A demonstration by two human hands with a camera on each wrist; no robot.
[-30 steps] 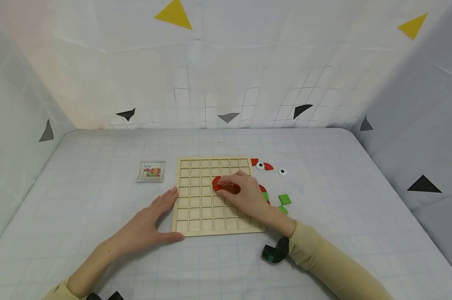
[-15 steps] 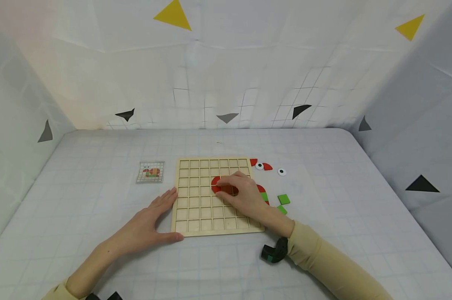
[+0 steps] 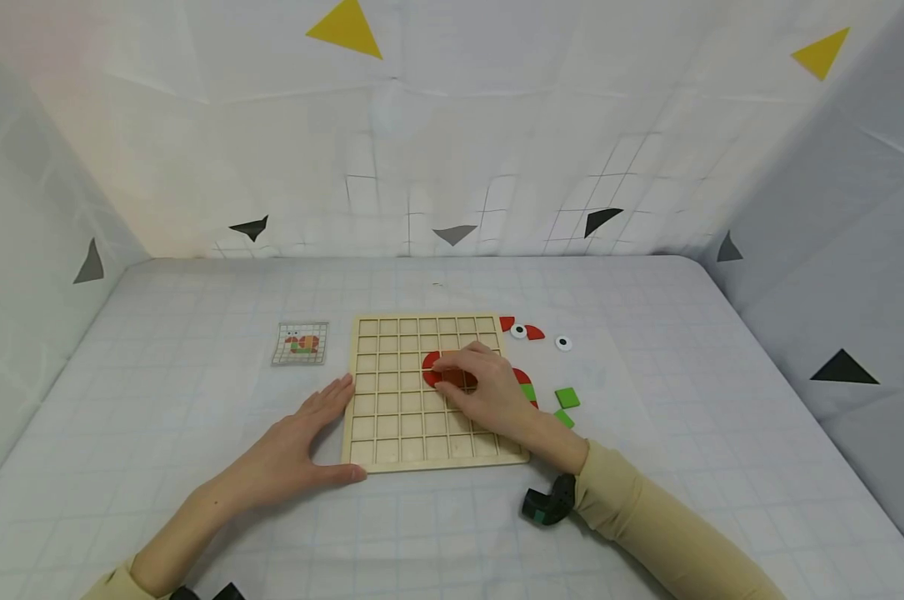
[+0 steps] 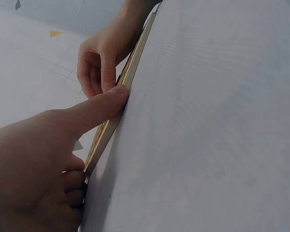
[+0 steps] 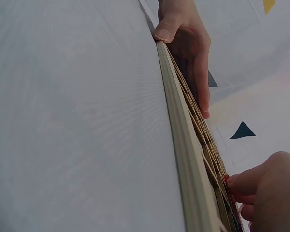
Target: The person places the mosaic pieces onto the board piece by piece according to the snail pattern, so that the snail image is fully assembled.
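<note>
A square wooden grid board [image 3: 389, 404] lies on the table. My left hand [image 3: 287, 454] rests against its left side, fingers extended along the edge and thumb at the near left corner. Over the board's middle, my right hand [image 3: 489, 387] pinches a small red piece [image 5: 226, 178] between thumb and fingers, low at the grid. Red curved pieces [image 3: 428, 363] sit in the cells by those fingertips, forming a rounded left side. More red shows in the shadow under the palm, partly hidden. In the left wrist view, the left thumb [image 4: 106, 104] touches the board's edge.
A small picture card [image 3: 300, 344] lies left of the board. On the right are red pieces [image 3: 535, 332], white eye discs [image 3: 563, 342] and green squares [image 3: 567, 397]. A red and green group [image 3: 525, 390] lies partly behind the right hand.
Almost nothing differs. The right thumb and fingers shift very slightly at the red piece; the left hand and board keep their places.
</note>
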